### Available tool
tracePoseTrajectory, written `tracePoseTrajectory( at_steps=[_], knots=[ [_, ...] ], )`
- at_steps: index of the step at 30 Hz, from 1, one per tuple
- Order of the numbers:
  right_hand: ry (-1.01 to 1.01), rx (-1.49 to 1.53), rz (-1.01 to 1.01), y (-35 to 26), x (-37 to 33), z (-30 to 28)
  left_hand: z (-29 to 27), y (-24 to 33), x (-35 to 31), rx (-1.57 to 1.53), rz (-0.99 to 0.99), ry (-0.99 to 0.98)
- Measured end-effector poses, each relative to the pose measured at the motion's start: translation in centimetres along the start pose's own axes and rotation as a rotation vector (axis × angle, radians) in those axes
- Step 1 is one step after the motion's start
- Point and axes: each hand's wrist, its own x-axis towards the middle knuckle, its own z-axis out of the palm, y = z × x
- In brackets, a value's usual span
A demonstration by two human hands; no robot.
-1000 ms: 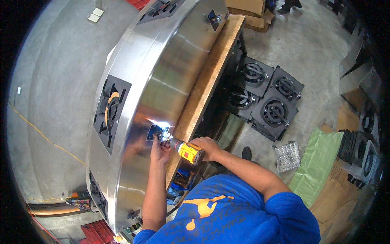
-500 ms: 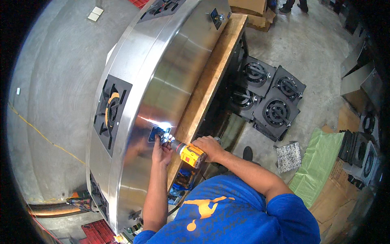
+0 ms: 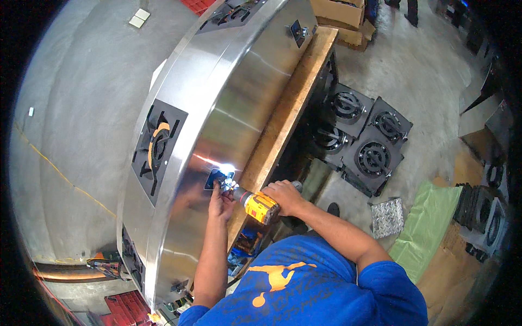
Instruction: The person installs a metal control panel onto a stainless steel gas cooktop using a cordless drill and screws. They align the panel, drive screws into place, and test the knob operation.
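My right hand point(image 3: 284, 196) is wrapped round the grip of a yellow and black cordless drill point(image 3: 261, 207). The drill's nose points left at a small dark plate point(image 3: 211, 179) on the front of a long stainless steel stove counter point(image 3: 225, 127). Bright light falls on the steel around that plate. Close to the tip of the drill, my left hand point(image 3: 221, 205) has its fingers pinched at a shiny metal fitting point(image 3: 230, 185) on the plate. Glare and the fingers hide exactly what they grip.
A wooden ledge point(image 3: 296, 95) runs along the counter's front. Burners point(image 3: 159, 144) sit in its top. On the floor to the right lie several black burner units point(image 3: 372, 157), a tread-plate piece point(image 3: 387, 217) and a green sheet point(image 3: 429, 225). Cardboard boxes point(image 3: 340, 12) stand at the far end.
The view has shifted slightly, so the counter appears a little further right and lower. Both hands and the drill keep nearly the same position against the plate.
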Motion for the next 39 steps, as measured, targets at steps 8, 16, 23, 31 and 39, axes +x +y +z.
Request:
tracePoseTrajectory(
  at_steps=[8, 16, 23, 31, 39],
  knots=[
    [0.009, -0.044, -0.051, -0.1, 0.1, -1.4, 0.6, -0.4, -0.1, 0.018, 0.032, 0.026],
    [0.065, -0.306, -0.182, -1.0, 0.4, -5.1, 2.8, 5.5, -11.2, 1.213, 0.351, 0.069],
    [0.051, -0.219, -0.287, -3.1, 1.8, -10.0, -6.5, 19.9, -22.7, 1.145, 0.659, 0.596],
    [-0.004, -0.188, -0.043, -5.1, 11.5, -16.9, -20.7, 25.9, -20.2, 1.195, 0.574, 0.817],
    [0.24, -0.56, -0.172, -7.6, 17.1, -23.1, -21.2, 27.1, -18.4, 1.558, 0.526, 0.739]
  ],
)
